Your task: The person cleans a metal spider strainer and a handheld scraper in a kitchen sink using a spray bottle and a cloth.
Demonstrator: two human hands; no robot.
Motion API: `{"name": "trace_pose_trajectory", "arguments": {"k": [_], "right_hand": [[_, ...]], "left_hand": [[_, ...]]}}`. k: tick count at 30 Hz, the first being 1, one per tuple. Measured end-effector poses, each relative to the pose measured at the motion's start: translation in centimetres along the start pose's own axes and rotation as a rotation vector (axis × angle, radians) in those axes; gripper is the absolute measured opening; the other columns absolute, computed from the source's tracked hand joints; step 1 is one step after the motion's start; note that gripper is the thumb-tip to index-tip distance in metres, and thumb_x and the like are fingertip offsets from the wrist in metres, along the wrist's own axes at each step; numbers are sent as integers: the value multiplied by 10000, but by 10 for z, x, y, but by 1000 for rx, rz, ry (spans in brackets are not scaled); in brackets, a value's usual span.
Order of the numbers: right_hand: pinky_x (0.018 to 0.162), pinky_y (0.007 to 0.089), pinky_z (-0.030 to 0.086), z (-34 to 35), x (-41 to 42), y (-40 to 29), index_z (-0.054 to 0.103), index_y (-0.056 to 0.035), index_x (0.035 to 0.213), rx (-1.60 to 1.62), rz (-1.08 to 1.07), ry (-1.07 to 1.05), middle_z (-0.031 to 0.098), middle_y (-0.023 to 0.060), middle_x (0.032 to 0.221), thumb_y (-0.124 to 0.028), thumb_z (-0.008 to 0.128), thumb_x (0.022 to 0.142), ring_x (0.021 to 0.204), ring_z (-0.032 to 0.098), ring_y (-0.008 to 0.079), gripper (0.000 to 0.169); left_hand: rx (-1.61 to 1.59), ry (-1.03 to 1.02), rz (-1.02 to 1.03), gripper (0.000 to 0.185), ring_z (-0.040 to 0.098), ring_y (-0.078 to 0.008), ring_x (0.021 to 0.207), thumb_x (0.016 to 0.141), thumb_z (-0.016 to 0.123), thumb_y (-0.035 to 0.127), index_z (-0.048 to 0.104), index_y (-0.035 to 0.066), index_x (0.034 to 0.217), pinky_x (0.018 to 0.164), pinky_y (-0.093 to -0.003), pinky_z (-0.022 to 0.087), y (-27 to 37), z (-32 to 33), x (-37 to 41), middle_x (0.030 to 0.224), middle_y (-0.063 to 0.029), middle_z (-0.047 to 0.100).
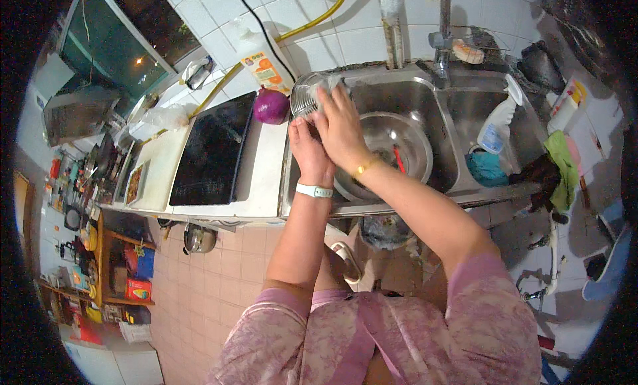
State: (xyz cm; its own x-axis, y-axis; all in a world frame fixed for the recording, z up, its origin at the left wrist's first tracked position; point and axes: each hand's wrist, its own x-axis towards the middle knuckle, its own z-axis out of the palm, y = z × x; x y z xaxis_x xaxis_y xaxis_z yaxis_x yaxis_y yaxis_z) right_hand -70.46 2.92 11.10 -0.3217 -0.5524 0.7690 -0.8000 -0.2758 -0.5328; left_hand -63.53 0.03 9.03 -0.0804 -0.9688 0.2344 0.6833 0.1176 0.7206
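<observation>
My left hand (308, 148), with a pale watch band at its wrist, is raised at the left edge of the sink, its fingers at the lower rim of a round ridged container (302, 97). My right hand (340, 128) lies over the container's right side, and whitish translucent material (329, 86) shows at its fingertips. Whether either hand grips the container is hidden. A purple onion (271, 106) sits on the counter just left of it. Below and right of my hands, a metal bowl (423, 158) stands in the left basin with a red-handled item (399, 159) in it.
A black induction cooktop (214, 151) lies on the counter at left. A large plastic bottle (266, 68) stands behind the onion. The faucet (441, 51) rises behind the sink divider. The right basin holds a spray bottle (500, 118) and a teal cloth (487, 169).
</observation>
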Motion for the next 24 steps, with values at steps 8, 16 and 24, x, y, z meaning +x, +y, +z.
{"name": "trace_pose_trajectory", "arguments": {"k": [8, 16, 24], "right_hand": [[1047, 407, 384, -5, 24, 43, 517, 25, 1297, 139, 135, -25, 536, 230, 1306, -183, 517, 959, 1235, 494, 379, 397], [1049, 499, 347, -22, -2, 25, 439, -16, 1360, -83, -105, -60, 439, 290, 1342, -203, 577, 897, 1249, 428, 452, 518], [917, 444, 469, -51, 96, 40, 651, 18, 1065, 226, 216, -164, 656, 252, 1056, -452, 474, 952, 1030, 612, 408, 515]], "left_hand": [[-111, -92, -151, 137, 592, -186, 913, 1025, 458, 233, 478, 98, 1015, 815, -345, 475, -1, -8, -1, 1017, -86, 625], [-97, -89, -79, 144, 606, -193, 951, 1033, 429, 216, 490, 86, 1040, 857, -377, 480, 5, -11, 1, 1033, -85, 633], [-48, -219, -13, 179, 587, -160, 865, 1032, 454, 230, 517, 79, 959, 829, -323, 470, 29, 26, -19, 942, -68, 640]]}}
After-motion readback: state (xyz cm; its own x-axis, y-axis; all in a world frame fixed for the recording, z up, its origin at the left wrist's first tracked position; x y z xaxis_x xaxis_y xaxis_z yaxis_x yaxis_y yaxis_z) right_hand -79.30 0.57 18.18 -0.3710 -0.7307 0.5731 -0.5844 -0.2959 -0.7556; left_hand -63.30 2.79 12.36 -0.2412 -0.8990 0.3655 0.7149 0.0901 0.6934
